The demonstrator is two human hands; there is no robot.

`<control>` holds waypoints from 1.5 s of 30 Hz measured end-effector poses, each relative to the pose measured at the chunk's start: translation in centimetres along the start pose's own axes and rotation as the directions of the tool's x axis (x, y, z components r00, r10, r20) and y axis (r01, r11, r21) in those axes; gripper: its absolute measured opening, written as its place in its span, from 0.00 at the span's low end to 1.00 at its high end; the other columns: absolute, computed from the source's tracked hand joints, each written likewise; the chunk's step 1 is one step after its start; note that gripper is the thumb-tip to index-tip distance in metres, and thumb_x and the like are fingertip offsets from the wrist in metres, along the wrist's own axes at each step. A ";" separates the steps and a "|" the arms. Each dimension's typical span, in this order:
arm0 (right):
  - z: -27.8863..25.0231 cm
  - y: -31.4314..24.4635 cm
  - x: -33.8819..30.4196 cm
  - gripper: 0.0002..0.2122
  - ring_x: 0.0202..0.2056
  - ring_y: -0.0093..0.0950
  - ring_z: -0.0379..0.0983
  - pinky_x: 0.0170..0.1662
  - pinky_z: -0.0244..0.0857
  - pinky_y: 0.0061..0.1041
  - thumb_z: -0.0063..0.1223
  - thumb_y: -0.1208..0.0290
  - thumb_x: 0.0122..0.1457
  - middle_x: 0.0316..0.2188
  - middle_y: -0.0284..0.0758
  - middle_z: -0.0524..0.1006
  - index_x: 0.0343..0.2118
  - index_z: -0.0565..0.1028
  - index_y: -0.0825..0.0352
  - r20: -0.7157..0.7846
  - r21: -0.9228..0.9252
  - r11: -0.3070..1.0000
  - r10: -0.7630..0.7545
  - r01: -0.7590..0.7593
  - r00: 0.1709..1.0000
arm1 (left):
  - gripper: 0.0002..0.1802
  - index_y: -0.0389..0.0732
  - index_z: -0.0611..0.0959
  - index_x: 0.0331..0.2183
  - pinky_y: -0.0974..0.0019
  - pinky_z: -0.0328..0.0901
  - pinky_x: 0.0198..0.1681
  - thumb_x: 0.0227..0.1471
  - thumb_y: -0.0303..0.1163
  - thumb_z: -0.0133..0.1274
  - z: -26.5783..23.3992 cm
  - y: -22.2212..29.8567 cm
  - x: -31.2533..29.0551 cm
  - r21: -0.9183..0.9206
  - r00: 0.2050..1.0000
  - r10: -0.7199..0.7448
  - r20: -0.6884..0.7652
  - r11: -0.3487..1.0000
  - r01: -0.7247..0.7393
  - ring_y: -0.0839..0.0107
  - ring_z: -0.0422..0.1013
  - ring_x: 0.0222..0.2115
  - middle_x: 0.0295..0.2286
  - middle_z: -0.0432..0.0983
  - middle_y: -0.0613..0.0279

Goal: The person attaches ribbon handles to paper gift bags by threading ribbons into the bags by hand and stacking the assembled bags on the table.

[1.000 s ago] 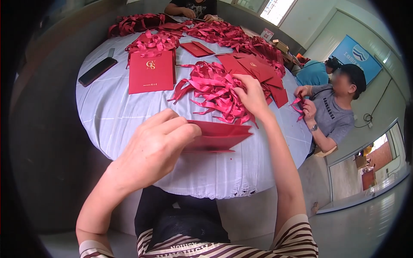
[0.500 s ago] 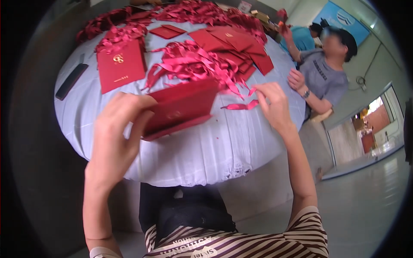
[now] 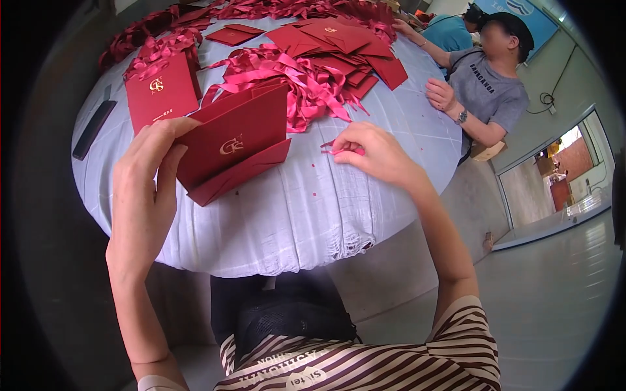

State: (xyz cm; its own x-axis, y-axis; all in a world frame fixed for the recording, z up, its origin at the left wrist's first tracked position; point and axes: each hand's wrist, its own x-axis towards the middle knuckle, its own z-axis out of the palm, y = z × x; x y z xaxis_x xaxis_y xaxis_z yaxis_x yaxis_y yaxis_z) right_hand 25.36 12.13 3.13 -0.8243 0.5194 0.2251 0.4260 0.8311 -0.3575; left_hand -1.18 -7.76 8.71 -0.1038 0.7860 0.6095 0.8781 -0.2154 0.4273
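A red paper gift bag (image 3: 254,124) with a gold emblem is gripped at its left edge by my left hand (image 3: 143,173), thumb in front. The bag leans above the white-covered table, its folded bottom flap standing out toward me. Right of the bag, my right hand (image 3: 375,153) pinches a short pink-red ribbon (image 3: 327,148), its end poking out past the fingertips. Beyond the bag lies a tangled heap of satin ribbons (image 3: 287,75). Another red bag (image 3: 163,91) lies flat at the left, with ribbons over its top.
Flat red bags (image 3: 345,49) are piled at the far right of the round table (image 3: 385,202). More ribbons (image 3: 280,10) line its far edge. A long dark object (image 3: 94,130) lies at the left. A co-worker in a grey shirt (image 3: 486,88) sits at the right, with another person behind.
The bag in my left hand has moved left and tipped up, showing its emblem. My right hand has come left and nearer the bag with the ribbon. The co-worker's raised arm has lowered.
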 end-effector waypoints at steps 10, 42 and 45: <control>-1.6 -8.6 0.8 0.03 0.26 0.14 0.68 0.30 0.63 0.13 0.53 0.78 0.55 0.26 0.29 0.75 0.31 0.72 0.71 -0.186 0.605 0.795 0.183 -0.034 0.965 | 0.09 0.32 0.76 0.36 0.72 0.65 0.40 0.49 0.16 0.48 -1.2 -3.5 1.5 -0.319 0.991 0.022 0.131 0.948 0.021 0.74 0.71 0.34 0.30 0.75 0.61; 5.2 -16.8 5.9 0.07 0.19 0.13 0.65 0.22 0.61 0.16 0.57 0.77 0.53 0.17 0.31 0.74 0.24 0.71 0.72 -0.549 0.346 0.938 0.172 0.035 0.818 | 0.13 0.31 0.78 0.38 0.69 0.67 0.45 0.46 0.17 0.54 0.0 -3.4 1.9 -0.434 0.990 -0.029 0.135 0.897 0.086 0.73 0.73 0.36 0.34 0.77 0.59; 5.4 -17.2 5.4 0.07 0.18 0.15 0.67 0.21 0.61 0.18 0.57 0.77 0.53 0.16 0.32 0.73 0.24 0.70 0.72 -0.594 0.301 0.952 0.137 0.061 0.793 | 0.13 0.32 0.78 0.36 0.69 0.68 0.39 0.44 0.15 0.54 0.4 -2.1 1.0 -0.368 1.000 0.003 0.025 0.930 0.006 0.71 0.73 0.32 0.30 0.77 0.57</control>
State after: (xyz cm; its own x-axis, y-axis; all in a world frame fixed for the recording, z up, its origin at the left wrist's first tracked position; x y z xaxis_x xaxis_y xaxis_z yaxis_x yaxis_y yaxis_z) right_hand 11.56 -0.47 5.66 -0.3739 0.6436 0.6678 0.2429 0.7628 -0.5993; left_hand -2.95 -6.32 8.14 -0.0894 0.7994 0.5941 0.6439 -0.4087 0.6468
